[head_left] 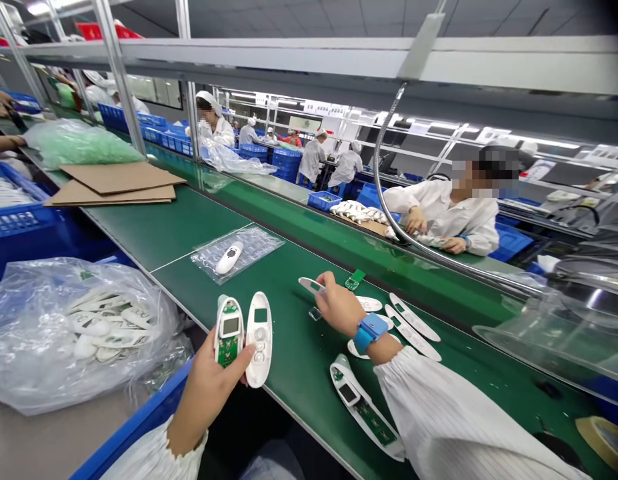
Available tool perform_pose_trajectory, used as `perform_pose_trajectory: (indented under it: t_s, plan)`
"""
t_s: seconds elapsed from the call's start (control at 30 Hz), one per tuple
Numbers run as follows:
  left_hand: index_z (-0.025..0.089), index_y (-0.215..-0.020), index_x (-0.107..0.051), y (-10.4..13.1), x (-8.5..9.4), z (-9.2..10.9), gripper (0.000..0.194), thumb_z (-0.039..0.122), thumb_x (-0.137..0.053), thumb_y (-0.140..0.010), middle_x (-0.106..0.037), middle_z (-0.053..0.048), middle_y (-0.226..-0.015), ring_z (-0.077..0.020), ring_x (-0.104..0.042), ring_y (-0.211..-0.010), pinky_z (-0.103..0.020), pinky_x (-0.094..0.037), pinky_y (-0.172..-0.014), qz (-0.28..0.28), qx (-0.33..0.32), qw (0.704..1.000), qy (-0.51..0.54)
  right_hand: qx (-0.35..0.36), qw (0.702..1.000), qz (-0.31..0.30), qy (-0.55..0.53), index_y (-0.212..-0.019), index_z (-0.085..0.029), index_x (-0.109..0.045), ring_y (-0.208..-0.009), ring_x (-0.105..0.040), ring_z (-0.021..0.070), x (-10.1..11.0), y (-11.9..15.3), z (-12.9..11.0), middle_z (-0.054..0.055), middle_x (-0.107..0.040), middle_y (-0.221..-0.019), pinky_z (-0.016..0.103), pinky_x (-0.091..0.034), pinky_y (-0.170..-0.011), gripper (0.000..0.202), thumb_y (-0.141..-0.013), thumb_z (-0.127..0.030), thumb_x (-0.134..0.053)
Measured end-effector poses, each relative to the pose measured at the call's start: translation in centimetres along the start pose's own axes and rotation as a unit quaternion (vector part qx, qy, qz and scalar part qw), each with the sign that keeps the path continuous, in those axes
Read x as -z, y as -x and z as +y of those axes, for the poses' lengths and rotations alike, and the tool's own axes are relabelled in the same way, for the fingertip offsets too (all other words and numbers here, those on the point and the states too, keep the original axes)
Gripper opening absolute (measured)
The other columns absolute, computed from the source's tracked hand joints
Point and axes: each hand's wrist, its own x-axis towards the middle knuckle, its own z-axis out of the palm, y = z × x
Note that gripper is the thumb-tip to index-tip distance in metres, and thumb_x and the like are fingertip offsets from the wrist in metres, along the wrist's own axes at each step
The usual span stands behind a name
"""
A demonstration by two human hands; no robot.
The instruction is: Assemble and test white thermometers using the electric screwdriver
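White cover (259,337), green circuit board (229,352), blue wristband (371,331), green tabletop (159,223), brown cardboard (111,178).

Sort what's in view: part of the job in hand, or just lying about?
Likely the job: open housing and button cover, both in the left grip; thin oval plate in the right grip; second open housing; loose faceplates.

Likely just lying about: cardboard sheets; tape roll; white device on clear wrap (could be either).
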Motion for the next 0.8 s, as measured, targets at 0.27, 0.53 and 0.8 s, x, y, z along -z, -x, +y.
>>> perform_pose_trajectory:
  t_s: [0.27, 0.53, 0.8]
  plan:
    - [0.017, -0.081, -0.045, -3.5, -0.9, 1.0, 0.027, 0.032, -0.062, -0.067, -0.053, 0.006, -0.057, -0.0088, -0.049, -0.045, -0.021, -0.041, -0.048, -0.093, 0.011, 0.994, 0.055, 0.046, 0.989, 0.013, 0.142, -0.109, -0.016, -0.047, -0.09, -0.052, 0.0205, -0.8, -2.2, 0.3, 0.01, -0.052, -0.104, 0.027, -0.035, -0.067, 0.029, -0.084, -0.004, -0.036]
    - [0.017, -0.083, -0.044, -4.3, -1.0, 1.1, 0.029, 0.032, -0.063, -0.068, -0.053, 0.007, -0.056, -0.0079, -0.049, -0.048, -0.02, -0.04, -0.052, -0.107, 0.028, 0.991, 0.079, 0.071, 0.99, -0.006, 0.122, -0.11, -0.016, -0.052, -0.097, -0.046, 0.023, -2.8, -2.6, 1.5, 0.01, -0.053, -0.105, 0.033, -0.035, -0.08, 0.032, -0.085, -0.006, -0.035]
    - [0.016, -0.088, -0.045, -4.3, -1.0, 0.9, 0.03, 0.032, -0.062, -0.069, -0.053, 0.006, -0.058, -0.0087, -0.049, -0.047, -0.022, -0.04, -0.051, -0.121, 0.019, 0.99, 0.064, 0.019, 0.998, 0.014, -0.062, -0.102, -0.014, -0.049, -0.095, -0.051, 0.0217, -0.7, -2.4, 1.2, 0.011, -0.055, -0.101, 0.03, -0.036, -0.079, 0.024, -0.08, -0.007, -0.043]
